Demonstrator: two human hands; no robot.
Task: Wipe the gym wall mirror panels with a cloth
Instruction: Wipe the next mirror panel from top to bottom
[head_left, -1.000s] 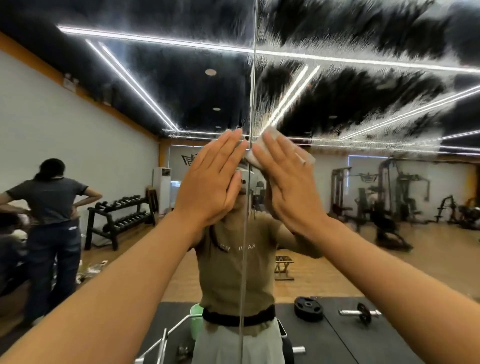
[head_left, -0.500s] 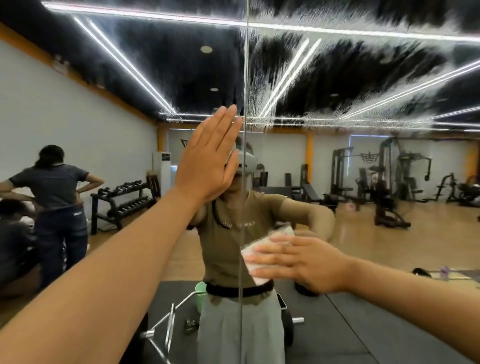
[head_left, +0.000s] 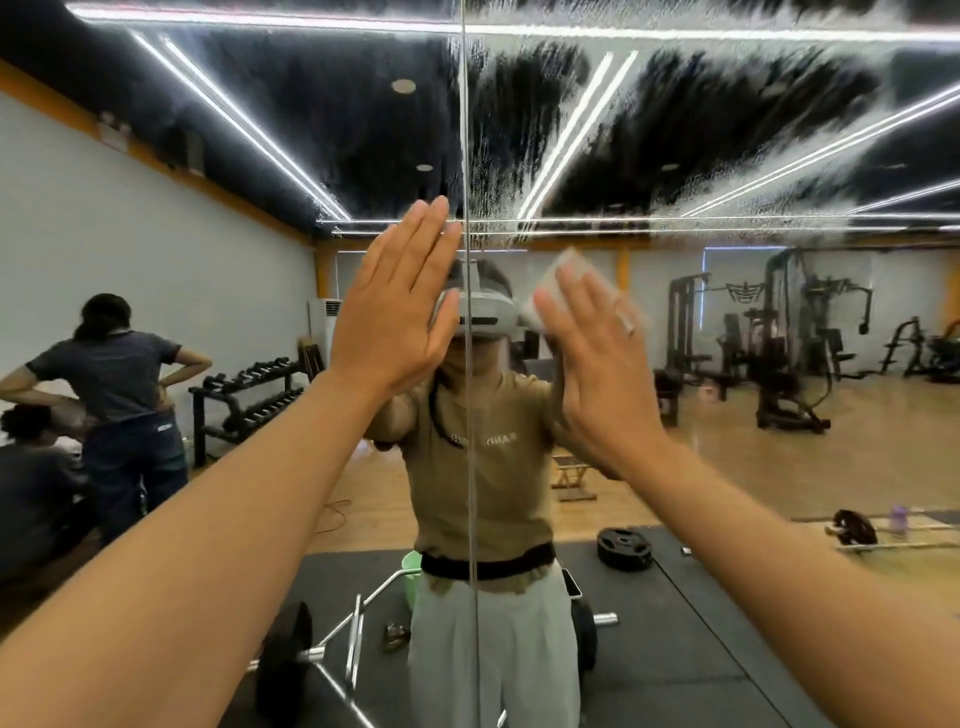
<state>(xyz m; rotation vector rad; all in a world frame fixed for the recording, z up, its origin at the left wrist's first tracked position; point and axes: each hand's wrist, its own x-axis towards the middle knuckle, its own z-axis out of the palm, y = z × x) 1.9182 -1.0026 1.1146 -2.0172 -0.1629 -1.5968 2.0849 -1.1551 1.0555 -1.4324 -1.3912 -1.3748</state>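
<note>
The right hand (head_left: 597, 364) lies flat against the right mirror panel (head_left: 779, 322), fingers straight, pressing a folded white cloth (head_left: 558, 283) to the glass; the hand does not clench the cloth but carries it under the palm and fingers, with only the upper and inner edges of the cloth showing past the fingertips. The hand and cloth are blurred, which suggests a wiping stroke in progress. Just to the inner side of this contact runs the vertical seam (head_left: 470, 467) between panels, and across it the left hand (head_left: 400, 312) rests flat and empty on the left mirror panel (head_left: 156, 260), fingers extended, apparently as a brace. Progress is judged as partial. Above the cloth, the right panel carries a broad band of streaky white residue (head_left: 649, 156) (foam or spray, the exact type cannot be determined), through which dark swipes are visible. Level with the cloth and below it, the reflection of the gym floor appears sharp. The left panel appears mostly free of residue except close to the seam. Remaining work, by this estimate: the upper band of the right panel.
</note>
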